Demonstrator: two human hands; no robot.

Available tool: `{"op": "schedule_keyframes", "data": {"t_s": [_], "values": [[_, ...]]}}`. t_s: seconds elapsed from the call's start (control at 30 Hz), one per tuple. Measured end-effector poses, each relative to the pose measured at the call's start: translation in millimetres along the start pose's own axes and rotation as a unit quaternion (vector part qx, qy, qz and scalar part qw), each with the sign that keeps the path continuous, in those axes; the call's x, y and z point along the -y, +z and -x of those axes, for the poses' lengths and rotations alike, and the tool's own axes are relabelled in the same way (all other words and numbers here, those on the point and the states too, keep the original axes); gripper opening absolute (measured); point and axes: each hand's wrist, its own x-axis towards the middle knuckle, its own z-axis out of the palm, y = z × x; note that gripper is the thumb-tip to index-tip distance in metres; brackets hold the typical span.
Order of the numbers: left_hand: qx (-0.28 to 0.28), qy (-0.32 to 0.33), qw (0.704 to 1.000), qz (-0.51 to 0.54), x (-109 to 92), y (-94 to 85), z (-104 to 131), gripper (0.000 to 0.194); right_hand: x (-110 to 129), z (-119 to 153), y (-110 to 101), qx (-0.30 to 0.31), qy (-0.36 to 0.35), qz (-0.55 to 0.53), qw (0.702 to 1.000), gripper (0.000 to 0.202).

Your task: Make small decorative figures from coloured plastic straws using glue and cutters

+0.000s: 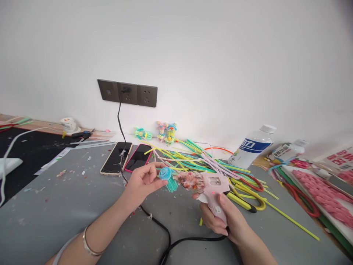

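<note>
Between the thumb and fingers of my left hand (143,180) is a blue coiled pipe cleaner (165,173), wound into a flat spiral. A fringe of teal pipe cleaner strands (172,185) hangs just below and beside it. My right hand (230,217) is wrapped around the handle of a white hot glue gun (216,183), which has a small red light lit. Its nozzle end, crusted with brownish glue, points left at the spiral, close to it; whether they touch I cannot tell. A black cord runs from the handle's base.
Pipe cleaners (193,156) lie heaped behind the glue gun, with a yellow-handled tool (242,203) beside them. Two phones (116,159) lie at the left, the cord (162,225) crossing one. Small pipe cleaner figures (167,132) stand by the wall; a bottle (250,147) stands right.
</note>
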Motion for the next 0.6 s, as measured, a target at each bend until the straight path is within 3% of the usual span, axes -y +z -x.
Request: {"op": "schedule_keyframes", "data": {"t_s": [0.2,0.33,0.5,0.6], "values": [[-0.024,0.008,1.000,-0.001,4,-1.6,-4,0.050,4,0,-9,0.029,-0.072,-0.079,0.994,0.053],[-0.015,0.005,1.000,0.003,9,-3.3,-5,0.050,7,-9,-1,-0.028,-0.125,-0.030,0.991,0.067],[-0.012,0.023,1.000,0.008,18,-5.1,-10,0.049,21,-25,45,-0.075,-0.174,0.040,0.981,0.062],[-0.008,0.030,0.999,0.021,21,-5.4,-13,0.046,31,-33,92,-0.125,-0.239,0.109,0.957,0.034]]}}
